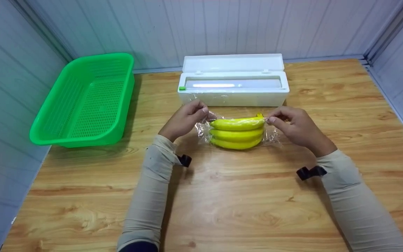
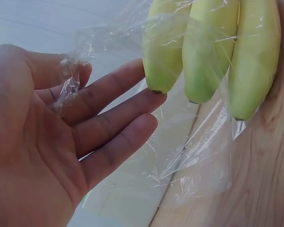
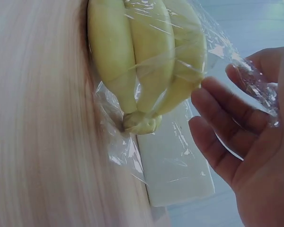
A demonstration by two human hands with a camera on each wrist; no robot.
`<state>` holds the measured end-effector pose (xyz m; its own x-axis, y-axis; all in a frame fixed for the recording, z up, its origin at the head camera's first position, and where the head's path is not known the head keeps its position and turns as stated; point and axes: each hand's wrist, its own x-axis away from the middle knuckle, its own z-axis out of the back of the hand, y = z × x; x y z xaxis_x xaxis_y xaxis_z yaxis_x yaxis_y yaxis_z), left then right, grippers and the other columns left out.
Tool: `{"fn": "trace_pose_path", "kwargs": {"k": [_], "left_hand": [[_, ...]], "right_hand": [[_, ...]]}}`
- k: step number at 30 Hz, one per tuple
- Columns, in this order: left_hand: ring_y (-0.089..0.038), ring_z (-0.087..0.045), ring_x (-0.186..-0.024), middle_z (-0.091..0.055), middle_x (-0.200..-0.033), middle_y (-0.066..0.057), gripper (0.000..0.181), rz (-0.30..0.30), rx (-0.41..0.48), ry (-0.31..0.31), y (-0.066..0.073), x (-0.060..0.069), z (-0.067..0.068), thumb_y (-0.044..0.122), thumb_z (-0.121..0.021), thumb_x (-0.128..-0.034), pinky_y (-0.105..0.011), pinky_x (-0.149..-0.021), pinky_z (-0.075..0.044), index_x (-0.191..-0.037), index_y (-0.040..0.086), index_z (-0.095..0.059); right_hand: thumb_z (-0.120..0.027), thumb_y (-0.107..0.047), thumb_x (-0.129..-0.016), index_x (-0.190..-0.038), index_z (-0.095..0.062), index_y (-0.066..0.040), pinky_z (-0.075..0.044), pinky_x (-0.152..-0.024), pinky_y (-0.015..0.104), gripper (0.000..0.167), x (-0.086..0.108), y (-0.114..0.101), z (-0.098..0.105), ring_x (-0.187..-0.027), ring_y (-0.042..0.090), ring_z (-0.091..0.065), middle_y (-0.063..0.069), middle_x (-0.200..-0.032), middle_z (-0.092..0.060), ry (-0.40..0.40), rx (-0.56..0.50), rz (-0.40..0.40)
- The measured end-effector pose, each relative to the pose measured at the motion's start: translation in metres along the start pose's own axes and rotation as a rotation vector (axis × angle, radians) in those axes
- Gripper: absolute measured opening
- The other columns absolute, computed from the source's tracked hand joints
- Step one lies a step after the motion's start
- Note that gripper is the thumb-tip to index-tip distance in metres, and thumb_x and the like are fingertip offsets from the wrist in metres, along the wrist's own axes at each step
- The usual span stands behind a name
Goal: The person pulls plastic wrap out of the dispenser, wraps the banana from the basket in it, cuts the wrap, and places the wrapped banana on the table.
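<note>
A bunch of three yellow bananas [image 1: 237, 134] lies on the table between the two hands, with clear plastic wrap [image 1: 203, 132] over it and bunched at both ends. At the green-tipped end, the left hand [image 1: 186, 118] pinches an edge of the wrap between thumb and index finger; its other fingers [image 2: 118, 120] extend toward the banana tips. By the stem end, the right hand [image 1: 294, 127] pinches the opposite edge of the wrap, as the right wrist view also shows, its remaining fingers [image 3: 217, 142] loosely bent near the fruit.
Behind the bananas stands a white wrap dispenser box [image 1: 234, 99] with its lid [image 1: 233, 63] raised, a roll inside and a green piece [image 1: 182, 88] at its left end. A green plastic basket [image 1: 126, 105] sits at the back left. Panel walls [image 1: 222, 28] border the wooden table [image 1: 240, 210].
</note>
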<state>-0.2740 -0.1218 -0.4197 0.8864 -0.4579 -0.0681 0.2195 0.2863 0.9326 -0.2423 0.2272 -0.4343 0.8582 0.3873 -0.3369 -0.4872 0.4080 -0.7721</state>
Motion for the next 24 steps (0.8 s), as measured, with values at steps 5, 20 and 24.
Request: {"fn": "trace_pose_path", "kwargs": {"k": [5,20,24], "left_hand": [[-0.023,-0.064,-0.098,-0.066,-0.101,-0.013,0.018,-0.009,-0.012,0.028,0.000,-0.001,-0.001,0.018,-0.048,-0.1074,-0.041,-0.087,-0.049,-0.104,0.002,-0.055],[-0.030,-0.070,-0.091,-0.070,-0.094,-0.017,0.014,-0.143,0.194,0.064,0.002,-0.001,0.000,0.011,-0.054,-0.1039,-0.044,-0.082,-0.054,-0.098,0.000,-0.061],[-0.030,-0.069,-0.091,-0.070,-0.095,-0.016,0.013,-0.146,0.223,0.079,0.002,-0.001,-0.002,0.011,-0.056,-0.1032,-0.042,-0.081,-0.054,-0.099,0.002,-0.063]], "right_hand": [[-0.060,-0.011,-0.101,-0.105,-0.073,-0.001,-0.054,-0.070,0.022,0.017,0.002,-0.003,0.008,-0.078,0.021,-0.066,0.014,-0.088,-0.069,-0.008,-0.078,-0.080],[-0.067,-0.004,-0.095,-0.103,-0.070,0.007,-0.056,-0.075,0.024,0.014,0.004,0.000,0.019,-0.081,0.016,-0.066,0.014,-0.096,-0.069,-0.019,-0.298,-0.133],[-0.065,-0.005,-0.097,-0.098,-0.066,0.008,-0.055,-0.081,0.026,0.012,0.001,0.004,0.011,-0.094,0.024,-0.066,0.016,-0.106,-0.068,0.014,-0.308,-0.092]]}}
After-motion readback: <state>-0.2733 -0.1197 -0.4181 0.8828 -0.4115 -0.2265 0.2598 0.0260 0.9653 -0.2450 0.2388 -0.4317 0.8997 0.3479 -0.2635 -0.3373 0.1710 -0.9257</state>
